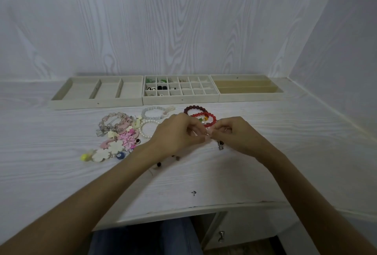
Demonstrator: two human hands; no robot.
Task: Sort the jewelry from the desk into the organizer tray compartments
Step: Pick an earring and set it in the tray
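My left hand (pixel 179 132) and my right hand (pixel 234 134) meet fingertip to fingertip over the desk, both pinching a small pale piece of jewelry (pixel 207 134) whose shape I cannot make out. Red bead bracelets (pixel 201 115) lie just behind the hands. White pearl bracelets (pixel 150 122) and a heap of pink and cream flower pieces (pixel 120 138) lie to the left. The grid organizer tray (pixel 180 99) at the back holds small earrings in its left cells. A small dark dangling piece (pixel 221 145) sits under my right hand.
A tray with three wide compartments (pixel 95 104) stands at the back left, and a tray with long narrow slots (pixel 251 97) at the back right. A few dark beads (pixel 159 164) lie by my left wrist. Walls close in behind and on the right.
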